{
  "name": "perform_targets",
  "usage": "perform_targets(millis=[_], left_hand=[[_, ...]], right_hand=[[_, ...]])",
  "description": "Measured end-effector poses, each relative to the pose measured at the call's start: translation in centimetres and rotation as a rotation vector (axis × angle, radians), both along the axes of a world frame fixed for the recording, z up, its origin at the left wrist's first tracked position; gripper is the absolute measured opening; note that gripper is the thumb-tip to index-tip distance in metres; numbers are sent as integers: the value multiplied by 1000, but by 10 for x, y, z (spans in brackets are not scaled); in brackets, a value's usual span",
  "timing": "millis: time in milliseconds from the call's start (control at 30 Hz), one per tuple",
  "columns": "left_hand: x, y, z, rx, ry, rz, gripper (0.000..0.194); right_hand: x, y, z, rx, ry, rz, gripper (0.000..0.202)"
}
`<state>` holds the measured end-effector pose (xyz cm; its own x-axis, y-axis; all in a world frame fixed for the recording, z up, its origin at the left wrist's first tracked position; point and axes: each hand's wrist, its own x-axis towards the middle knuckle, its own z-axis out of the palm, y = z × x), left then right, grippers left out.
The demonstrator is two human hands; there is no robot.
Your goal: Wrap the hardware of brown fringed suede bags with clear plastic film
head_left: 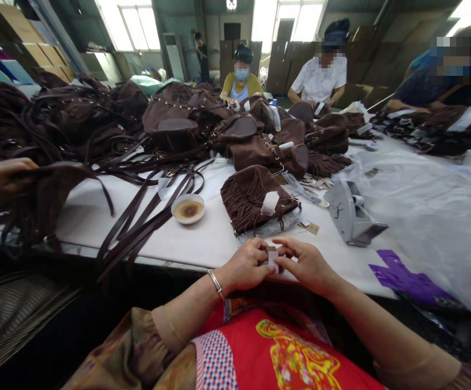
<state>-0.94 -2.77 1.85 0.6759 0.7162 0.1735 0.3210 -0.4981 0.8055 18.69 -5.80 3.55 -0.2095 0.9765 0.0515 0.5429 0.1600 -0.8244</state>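
At the table's near edge, my left hand (248, 265) and my right hand (305, 264) come together, fingers closed on a small pale tag (273, 260) between them. A brown strip shows at its top edge; any print on it is too small to read. A silver bracelet (216, 284) circles my left wrist. Just beyond my hands lies a dark brown fringed bag (252, 197) with a white paper slip (270, 203) on it. Some of the bag rests on clear plastic. Near its right corner is a tan card (310, 227).
A white bowl (188, 209) with brownish contents sits left of the bag, beside long brown straps (138, 222). At right stand a grey tape dispenser (351, 214), purple plastic (416, 279) and clear sheeting (434, 216). Brown bags (174, 122) pile up behind; co-workers sit across, and another person's hand (10, 173) is at left.
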Motion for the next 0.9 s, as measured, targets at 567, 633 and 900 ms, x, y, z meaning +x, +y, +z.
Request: perform_targets(millis=[567,633,900], left_hand=[[-4,2,4,41,14,19,20],[-4,2,3,54,7,23,22],[-4,-2,4,101,30,23,18]], right_hand=[[-4,6,13,730,-541,381,30],[-3,2,15,719,-593,456,27],[3,11,20,253,-248,332,17]])
